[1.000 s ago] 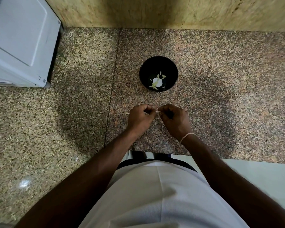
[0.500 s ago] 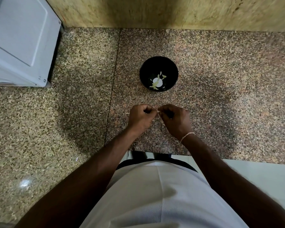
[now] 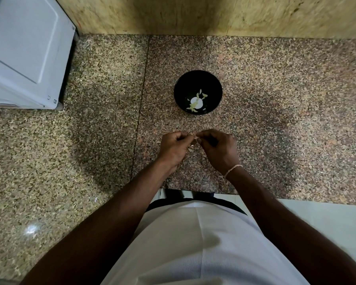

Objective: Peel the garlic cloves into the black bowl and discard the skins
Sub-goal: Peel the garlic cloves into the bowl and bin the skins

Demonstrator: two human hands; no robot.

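A black bowl [image 3: 198, 79] stands on the granite counter, with several pale peeled garlic pieces [image 3: 196, 101] at its bottom. Just in front of it my left hand [image 3: 175, 147] and my right hand [image 3: 219, 150] meet fingertip to fingertip. Between them they pinch a small garlic clove [image 3: 195, 138], of which only a pale sliver shows. A scrap of skin [image 3: 190, 149] lies or hangs just under my left fingers. Both hands have curled fingers.
A white appliance [image 3: 27, 54] stands at the back left of the granite counter [image 3: 275, 120]. A yellowish stone wall [image 3: 193, 15] closes the back. The counter's front edge [image 3: 317, 199] runs at the right, above a pale floor.
The hands stay in the same spot before the bowl, with only slight finger movement at the clove. The bowl has not moved.
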